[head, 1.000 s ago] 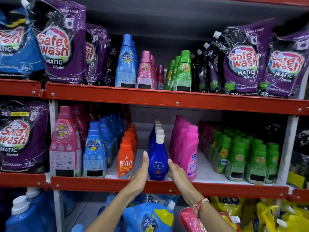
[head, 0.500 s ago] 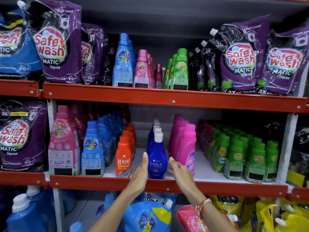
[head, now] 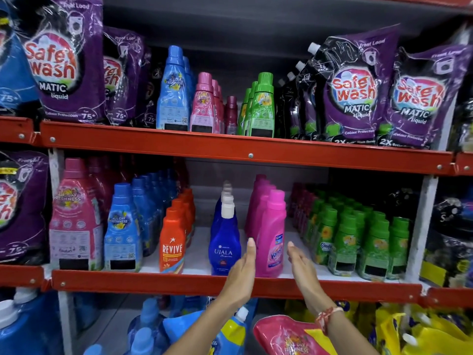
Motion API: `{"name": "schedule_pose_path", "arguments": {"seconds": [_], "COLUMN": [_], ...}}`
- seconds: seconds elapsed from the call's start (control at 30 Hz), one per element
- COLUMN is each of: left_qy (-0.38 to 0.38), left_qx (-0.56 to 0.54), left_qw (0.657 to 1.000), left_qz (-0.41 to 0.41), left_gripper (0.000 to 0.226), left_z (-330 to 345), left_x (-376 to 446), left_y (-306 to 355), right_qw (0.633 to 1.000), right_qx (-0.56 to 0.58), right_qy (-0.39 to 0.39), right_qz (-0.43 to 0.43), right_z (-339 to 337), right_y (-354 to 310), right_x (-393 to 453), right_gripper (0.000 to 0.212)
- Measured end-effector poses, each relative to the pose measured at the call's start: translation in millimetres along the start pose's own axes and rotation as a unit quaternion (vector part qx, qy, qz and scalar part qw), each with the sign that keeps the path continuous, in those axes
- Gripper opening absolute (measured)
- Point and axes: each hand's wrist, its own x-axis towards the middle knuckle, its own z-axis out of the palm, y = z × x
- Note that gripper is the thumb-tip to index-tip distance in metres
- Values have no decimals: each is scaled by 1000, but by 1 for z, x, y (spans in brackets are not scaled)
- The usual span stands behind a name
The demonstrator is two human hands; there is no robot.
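Observation:
On the middle shelf (head: 179, 281) a front pink Vanish bottle (head: 272, 231) heads a row of pink bottles. My left hand (head: 243, 274) is flat with straight fingers at the bottle's left side, between it and the dark blue Ujala bottle (head: 224, 242). My right hand (head: 302, 267), fingers straight, is raised at the pink bottle's right side, a small gap apart. Neither hand grips anything. A red thread is tied on my right wrist.
Orange Revive bottles (head: 172, 242), light blue bottles (head: 122, 226) and a big pink bottle (head: 75, 216) stand to the left; green bottles (head: 358, 239) to the right. Purple Safe Wash pouches (head: 355, 90) fill the upper shelf. Pouches and jugs sit below.
Both hands have shifted right, from either side of the blue Ujala bottle to either side of the front pink bottle. The camera view moved with them.

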Motion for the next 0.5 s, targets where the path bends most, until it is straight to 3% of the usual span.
{"name": "schedule_pose_path", "arguments": {"seconds": [0.1,0.17,0.33,0.5], "left_qy": [-34,-34,-54,-63], "left_qx": [-46,-56,-39,-35], "left_qw": [998,998,998,997], "left_qz": [-17,-24,-22,-39], "left_gripper": [111,114,124,123], "left_z": [9,12,14,10], "left_x": [3,6,11,14], "left_y": [8,11,8,11], "right_qw": [999,997,995,996], "right_qx": [-9,-10,26,13], "right_qy": [-50,-74,-95,-77], "right_qz": [11,19,28,39], "right_z": [-1,-4,-10,-8], "right_y": [6,4,-9,-13], "right_x": [11,13,3,6], "right_gripper": [66,69,41,64]}}
